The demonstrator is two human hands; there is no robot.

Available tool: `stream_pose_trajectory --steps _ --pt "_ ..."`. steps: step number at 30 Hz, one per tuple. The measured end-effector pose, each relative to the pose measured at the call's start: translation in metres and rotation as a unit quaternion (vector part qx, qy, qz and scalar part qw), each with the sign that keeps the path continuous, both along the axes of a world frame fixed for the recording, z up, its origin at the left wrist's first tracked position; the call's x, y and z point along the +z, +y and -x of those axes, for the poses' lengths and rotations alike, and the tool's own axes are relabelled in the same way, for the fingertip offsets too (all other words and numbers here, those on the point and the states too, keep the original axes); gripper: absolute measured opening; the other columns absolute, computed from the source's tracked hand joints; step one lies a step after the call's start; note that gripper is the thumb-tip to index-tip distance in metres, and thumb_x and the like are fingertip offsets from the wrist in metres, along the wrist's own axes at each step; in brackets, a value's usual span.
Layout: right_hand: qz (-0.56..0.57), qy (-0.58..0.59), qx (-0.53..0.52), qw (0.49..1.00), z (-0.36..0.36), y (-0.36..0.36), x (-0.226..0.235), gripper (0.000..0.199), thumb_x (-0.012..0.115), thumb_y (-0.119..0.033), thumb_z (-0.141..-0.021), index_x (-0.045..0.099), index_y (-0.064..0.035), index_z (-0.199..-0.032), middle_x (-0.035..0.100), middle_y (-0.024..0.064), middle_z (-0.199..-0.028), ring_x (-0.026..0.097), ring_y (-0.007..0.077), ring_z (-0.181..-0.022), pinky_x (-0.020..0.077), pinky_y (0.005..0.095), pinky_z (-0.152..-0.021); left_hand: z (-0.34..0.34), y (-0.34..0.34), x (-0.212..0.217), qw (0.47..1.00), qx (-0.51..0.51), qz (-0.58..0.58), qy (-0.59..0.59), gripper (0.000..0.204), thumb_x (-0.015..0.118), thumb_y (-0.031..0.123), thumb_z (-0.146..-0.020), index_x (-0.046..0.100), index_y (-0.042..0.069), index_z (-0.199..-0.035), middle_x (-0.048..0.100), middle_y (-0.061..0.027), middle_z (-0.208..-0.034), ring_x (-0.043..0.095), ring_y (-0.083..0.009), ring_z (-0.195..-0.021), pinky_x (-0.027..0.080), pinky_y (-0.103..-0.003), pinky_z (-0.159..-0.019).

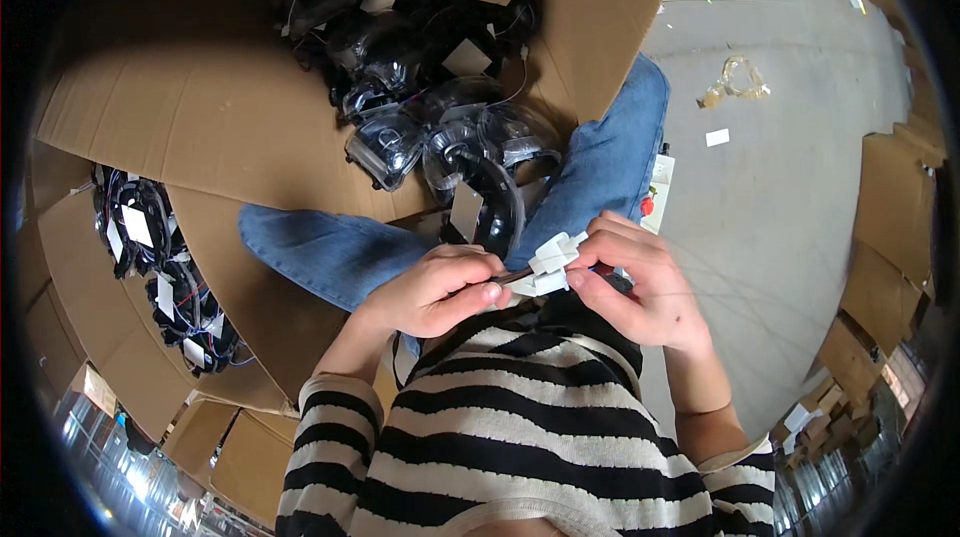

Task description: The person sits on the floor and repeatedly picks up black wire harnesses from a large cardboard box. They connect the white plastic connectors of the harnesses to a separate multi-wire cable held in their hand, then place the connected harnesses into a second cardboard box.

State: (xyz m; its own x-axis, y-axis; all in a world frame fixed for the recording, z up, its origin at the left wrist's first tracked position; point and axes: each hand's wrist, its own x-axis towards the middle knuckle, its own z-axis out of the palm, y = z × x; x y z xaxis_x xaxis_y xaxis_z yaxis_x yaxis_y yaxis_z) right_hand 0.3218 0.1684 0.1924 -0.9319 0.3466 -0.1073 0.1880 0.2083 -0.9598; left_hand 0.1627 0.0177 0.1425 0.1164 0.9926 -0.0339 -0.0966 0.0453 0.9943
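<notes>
Two hands meet just above a seated person's lap, working a small white plastic connector held between them. The left hand is curled closed, its thumb and forefinger pinching the thin wires that run into the connector from the left. The right hand closes its fingertips around the white piece from the other side, the two hands nearly touching. The connector sits in front of a black-and-white striped top, over blue-jeaned knees. Just beyond the knees, an open cardboard box holds a heap of black and clear lamp-like housings with paper tags and trailing wires. A second box to the left holds more tagged black parts. Grey concrete floor, dotted with scraps, stretches to the right.
</notes>
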Motion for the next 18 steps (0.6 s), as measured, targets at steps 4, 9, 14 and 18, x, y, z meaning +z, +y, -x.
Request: stream_pose_trajectory --steps 4,9,14,18 --pt "-0.098 -0.026 0.020 0.995 -0.002 -0.001 0.002 0.005 0.056 -0.002 -0.067 0.052 -0.0025 -0.069 0.049 0.0083 -0.064 0.046 0.0237 -0.059 0.0373 0.0314 -0.055 0.005 0.002 0.003 0.998 -0.041 0.042 -0.017 0.018 0.045 0.011 -0.084 0.052 -0.001 -0.072 0.051 -0.0097 -0.062 0.051 -0.0214 -0.055 0.039 -0.030 -0.052" --pt "-0.153 -0.048 0.007 0.987 0.001 -0.006 0.004 0.006 0.057 -0.002 -0.066 0.052 -0.0029 -0.068 0.048 0.0083 -0.064 0.045 0.0246 -0.059 0.0377 0.0323 -0.054 0.009 0.010 0.008 0.995 -0.058 0.076 -0.010 0.016 0.043 0.008 -0.084 0.049 -0.003 -0.075 0.052 -0.0085 -0.064 0.050 -0.0178 -0.056 0.038 -0.027 -0.051" --pt "-0.110 -0.039 -0.044 0.992 -0.003 0.002 -0.002 0.004 0.056 -0.002 -0.067 0.052 -0.0017 -0.068 0.049 0.0084 -0.062 0.045 0.0235 -0.058 0.0371 0.0316 -0.054 -0.001 0.015 0.015 0.965 0.136 0.216 0.055 0.019 0.046 0.008 -0.084 0.052 0.000 -0.101 0.053 -0.0026 -0.066 0.046 -0.0068 -0.057 0.039 -0.020 -0.053" --pt "-0.030 -0.049 -0.070 0.996 -0.013 0.013 0.007 0.002 0.054 -0.001 -0.070 0.053 -0.0006 -0.070 0.049 0.0070 -0.062 0.045 0.0202 -0.058 0.0358 0.0289 -0.054 0.004 0.004 0.007 0.981 0.131 0.127 0.058 0.015 0.047 0.007 -0.084 0.053 0.000 -0.096 0.055 -0.0038 -0.073 0.051 -0.0090 -0.063 0.041 -0.021 -0.057"
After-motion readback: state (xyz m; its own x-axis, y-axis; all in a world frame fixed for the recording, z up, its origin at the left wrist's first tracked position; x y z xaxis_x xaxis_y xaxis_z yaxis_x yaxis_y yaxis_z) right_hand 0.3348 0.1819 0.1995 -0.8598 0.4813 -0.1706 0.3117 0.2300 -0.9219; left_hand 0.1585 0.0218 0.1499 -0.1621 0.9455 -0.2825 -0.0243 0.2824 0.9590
